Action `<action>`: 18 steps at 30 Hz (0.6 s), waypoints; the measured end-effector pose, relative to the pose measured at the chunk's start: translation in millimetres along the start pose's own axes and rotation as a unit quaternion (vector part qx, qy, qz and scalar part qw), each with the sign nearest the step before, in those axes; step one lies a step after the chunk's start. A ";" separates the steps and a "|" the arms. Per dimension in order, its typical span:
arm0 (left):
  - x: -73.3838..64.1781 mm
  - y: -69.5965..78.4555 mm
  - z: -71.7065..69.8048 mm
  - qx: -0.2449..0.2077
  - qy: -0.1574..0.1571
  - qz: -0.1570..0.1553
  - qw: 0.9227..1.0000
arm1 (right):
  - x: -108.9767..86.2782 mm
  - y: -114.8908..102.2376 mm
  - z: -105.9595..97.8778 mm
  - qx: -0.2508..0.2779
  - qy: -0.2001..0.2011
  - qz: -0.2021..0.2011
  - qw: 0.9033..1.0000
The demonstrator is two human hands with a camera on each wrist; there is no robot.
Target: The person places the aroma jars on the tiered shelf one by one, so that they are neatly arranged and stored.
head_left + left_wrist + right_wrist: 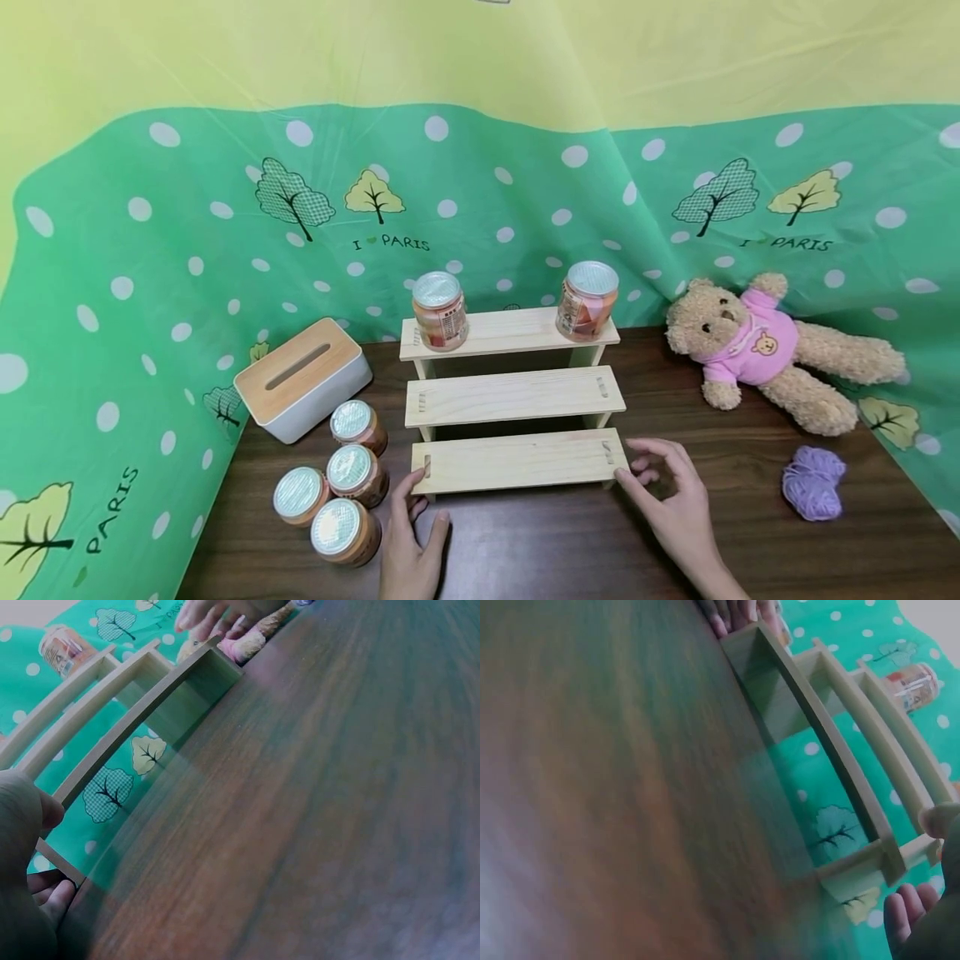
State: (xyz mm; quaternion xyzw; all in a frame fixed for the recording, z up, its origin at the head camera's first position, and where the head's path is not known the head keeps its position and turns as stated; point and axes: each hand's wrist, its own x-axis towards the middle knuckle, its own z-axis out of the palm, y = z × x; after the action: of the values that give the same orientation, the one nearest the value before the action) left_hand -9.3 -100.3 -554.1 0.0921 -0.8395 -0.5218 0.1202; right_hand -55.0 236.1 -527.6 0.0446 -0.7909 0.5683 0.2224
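Note:
A three-tier wooden step shelf stands mid-table in the head view. My left hand is at the left front corner of its lowest step, fingers touching the end and thumb apart in front. At the right front corner is my right hand, its thumb tip at the corner and its fingers loosely bent beside the end. Two lidded jars stand on the top step: a left jar and a right jar. Both wrist views show the shelf from low down, with the left hand and right hand at its ends.
Several similar jars cluster left of the shelf, close to my left hand. Behind them is a tissue box with a wooden lid. A teddy bear in pink and a purple yarn ball lie on the right. Printed green cloth hangs behind.

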 end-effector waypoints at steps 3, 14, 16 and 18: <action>-0.3 -0.9 0.1 -0.002 0.001 0.003 1.000 | -5.5 3.7 4.2 -0.008 -0.015 0.028 0.999; -1.2 -2.4 -1.0 0.006 0.016 0.025 1.000 | -11.1 16.5 11.9 -0.003 -0.047 0.053 0.997; -1.2 -2.7 -0.5 0.004 0.012 0.024 1.000 | -10.9 17.0 11.1 0.001 -0.048 0.053 0.997; -1.4 -2.7 0.0 0.001 0.006 0.017 1.000 | -10.7 17.8 10.0 0.006 -0.050 0.054 0.997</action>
State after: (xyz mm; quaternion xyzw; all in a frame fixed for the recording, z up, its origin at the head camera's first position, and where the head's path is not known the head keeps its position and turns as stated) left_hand -7.9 -101.0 -556.7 0.0815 -0.8409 -0.5180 0.1342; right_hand -54.1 231.2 -550.0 0.0313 -0.7989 0.5812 0.1515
